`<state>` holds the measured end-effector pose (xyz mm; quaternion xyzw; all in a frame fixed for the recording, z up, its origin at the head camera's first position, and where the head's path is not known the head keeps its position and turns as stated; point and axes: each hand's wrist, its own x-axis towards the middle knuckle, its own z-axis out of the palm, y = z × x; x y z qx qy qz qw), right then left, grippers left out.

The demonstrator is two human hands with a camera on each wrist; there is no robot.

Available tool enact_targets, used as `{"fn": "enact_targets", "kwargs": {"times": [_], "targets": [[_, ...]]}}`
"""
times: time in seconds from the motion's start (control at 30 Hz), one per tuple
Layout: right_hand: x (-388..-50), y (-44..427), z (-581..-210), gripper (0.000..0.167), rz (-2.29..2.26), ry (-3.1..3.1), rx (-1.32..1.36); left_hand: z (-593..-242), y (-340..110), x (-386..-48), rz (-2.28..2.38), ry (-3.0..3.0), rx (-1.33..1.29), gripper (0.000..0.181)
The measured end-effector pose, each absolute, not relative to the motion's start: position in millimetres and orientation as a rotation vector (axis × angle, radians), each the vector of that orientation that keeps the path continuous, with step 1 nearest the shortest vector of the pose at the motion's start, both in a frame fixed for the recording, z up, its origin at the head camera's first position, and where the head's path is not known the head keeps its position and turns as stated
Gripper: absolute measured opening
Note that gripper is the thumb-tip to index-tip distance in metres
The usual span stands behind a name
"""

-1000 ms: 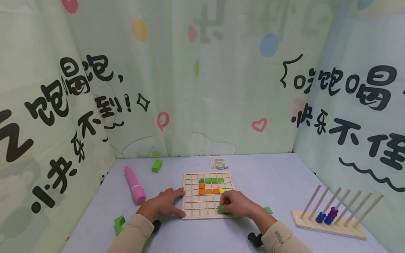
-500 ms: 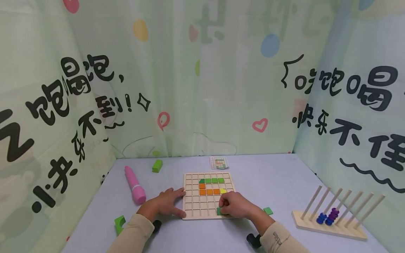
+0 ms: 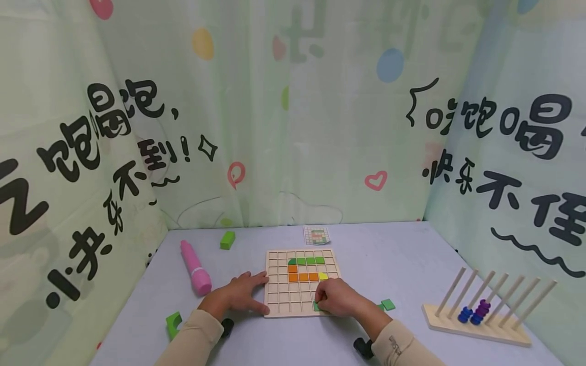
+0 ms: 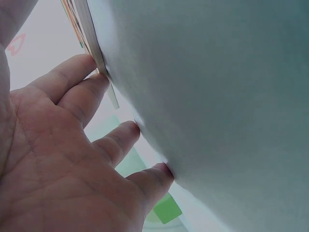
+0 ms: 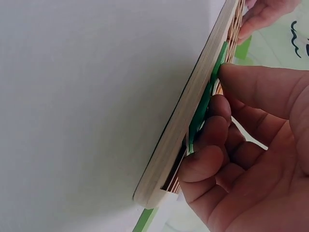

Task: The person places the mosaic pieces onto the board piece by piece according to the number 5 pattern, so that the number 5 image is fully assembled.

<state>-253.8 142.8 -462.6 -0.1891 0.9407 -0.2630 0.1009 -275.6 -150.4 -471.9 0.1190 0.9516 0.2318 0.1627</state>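
A wooden grid board lies on the table in the head view. Set in it are a row of green tiles, several orange tiles and one yellow tile. My left hand rests against the board's left edge with spread fingers, thumb at the lower corner. Over the lower right part of the board, my right hand has curled fingers and thumb on a green tile, mostly covered in the head view. The right wrist view shows darker green pieces along the near rim, under the thumb and fingertips.
Loose green tiles lie right of the board. A peg stand with blue and purple beads is at far right. A pattern card lies behind; a pink pen-shaped object, green block and green arch are at left.
My right hand and forearm have shifted slightly left along the board's near side, and more of the loose green tiles shows beside the wrist. The left hand has stayed in place.
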Motion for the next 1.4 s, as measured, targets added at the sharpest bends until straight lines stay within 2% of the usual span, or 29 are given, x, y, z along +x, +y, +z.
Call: {"fn": "enact_targets", "kwargs": {"times": [0.37, 0.77, 1.13, 1.4], "targets": [[-254.5, 159.3, -461.2, 0.010, -0.870, 2.749, -0.596, -471.5, -149.5, -274.2, 0.648, 2.719, 0.341, 0.090], [-249.7, 206.9, -455.4, 0.004, -1.015, 2.741, -0.288, -469.5, -150.9, -272.8, 0.653, 2.723, 0.364, 0.090], [-244.8, 271.4, -456.7, 0.010, -0.905, 2.863, -0.148, -472.1, -152.1, -273.9, 0.642, 2.738, 0.416, 0.089], [-241.9, 291.0, -460.2, 0.019, -0.733, 2.936, -0.161, -471.6, -150.8, -273.9, 0.658, 2.728, 0.372, 0.090]]}}
